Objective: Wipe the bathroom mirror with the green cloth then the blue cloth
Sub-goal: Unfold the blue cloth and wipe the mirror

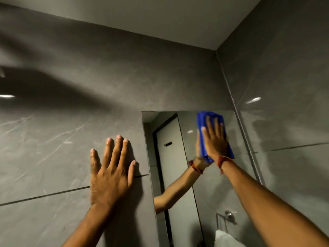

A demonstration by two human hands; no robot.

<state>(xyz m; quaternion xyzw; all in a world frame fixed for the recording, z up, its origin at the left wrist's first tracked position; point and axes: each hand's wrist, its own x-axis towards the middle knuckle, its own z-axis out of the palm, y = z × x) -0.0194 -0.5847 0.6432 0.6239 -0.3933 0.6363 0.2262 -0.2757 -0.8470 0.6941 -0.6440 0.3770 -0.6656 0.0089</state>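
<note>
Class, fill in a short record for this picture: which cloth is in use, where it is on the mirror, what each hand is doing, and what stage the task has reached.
cloth in use: blue cloth
cloth position: upper right of the mirror
right hand: pressed flat on the cloth
left hand: flat on the wall tiles, empty
green cloth: not visible
stage: second, blue-cloth wipe

Premises: a bathroom. Large grey marble-effect wall tiles point(53, 139) with dark grout lines run up to a plain ceiling point(160, 18). A frameless mirror point(210, 184) at 5 o'clock reflects a door, a chrome wall fitting point(228, 215) and a white towel point(224, 237).
</note>
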